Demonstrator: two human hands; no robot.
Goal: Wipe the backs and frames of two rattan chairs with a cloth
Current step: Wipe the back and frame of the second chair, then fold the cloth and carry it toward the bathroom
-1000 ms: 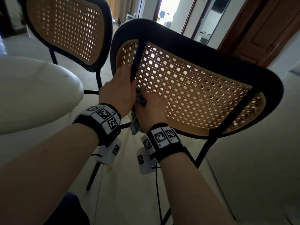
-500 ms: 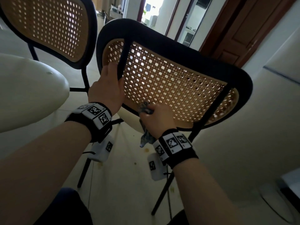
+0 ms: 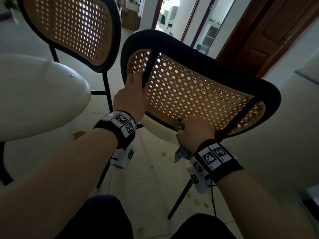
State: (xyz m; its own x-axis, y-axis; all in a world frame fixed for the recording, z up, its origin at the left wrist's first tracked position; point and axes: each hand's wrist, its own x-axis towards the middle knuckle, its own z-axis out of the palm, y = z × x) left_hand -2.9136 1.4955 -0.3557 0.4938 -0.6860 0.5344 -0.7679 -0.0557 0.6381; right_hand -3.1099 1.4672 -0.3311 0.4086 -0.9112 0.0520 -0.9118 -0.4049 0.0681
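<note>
Wiping looks to be underway on the nearer rattan chair (image 3: 198, 94), which sits tipped toward the camera with its woven back (image 3: 189, 95) spread wide from lower left up to the right. The cloth (image 3: 181, 152) is bunched in the right hand (image 3: 195, 133), fingers curled tight round it, pressed against the bottom edge of the black frame (image 3: 215, 62) just where the weave ends; a tail of it dangles below the wrist. The left hand (image 3: 131, 100) grips the left vertical bar (image 3: 148, 69) of the backrest, thumb up along it, steadying the whole thing. What matters for the next swipe, I'd say: the long run of the back stretches rightward and up from the cloth hand, so the right hand is the one closer to all that unwiped span, while the left stays parked on its bar. Hard to say how much cloth is actually touching the weave, since the hand hides the contact. The second rattan chair (image 3: 69, 30) stands upright behind and to the left, beside a white round table (image 3: 34, 94), with yellowish spots on the tiled floor (image 3: 151, 178) below.
</note>
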